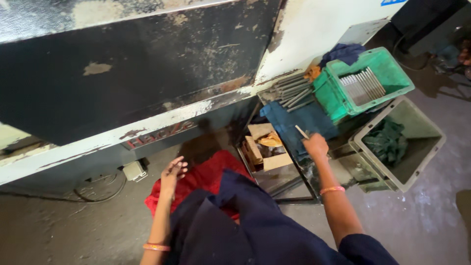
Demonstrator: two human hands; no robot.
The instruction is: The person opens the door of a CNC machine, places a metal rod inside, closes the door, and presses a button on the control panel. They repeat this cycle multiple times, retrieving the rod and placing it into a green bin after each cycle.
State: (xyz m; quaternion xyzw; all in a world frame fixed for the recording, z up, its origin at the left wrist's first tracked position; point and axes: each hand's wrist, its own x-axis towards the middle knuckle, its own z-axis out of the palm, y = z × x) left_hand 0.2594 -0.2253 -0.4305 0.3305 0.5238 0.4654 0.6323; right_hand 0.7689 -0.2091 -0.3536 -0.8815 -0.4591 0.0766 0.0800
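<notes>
my right hand (315, 145) pinches a thin pale metal rod (300, 131) over the blue cloth (299, 122), hemmed by the cardboard box (265, 149) at nine o'clock and the grey bin (417, 162) at three. my left hand (172, 172) hangs open over the red cloth (206, 174), with bare floor (59, 230) toward eight o'clock.
</notes>
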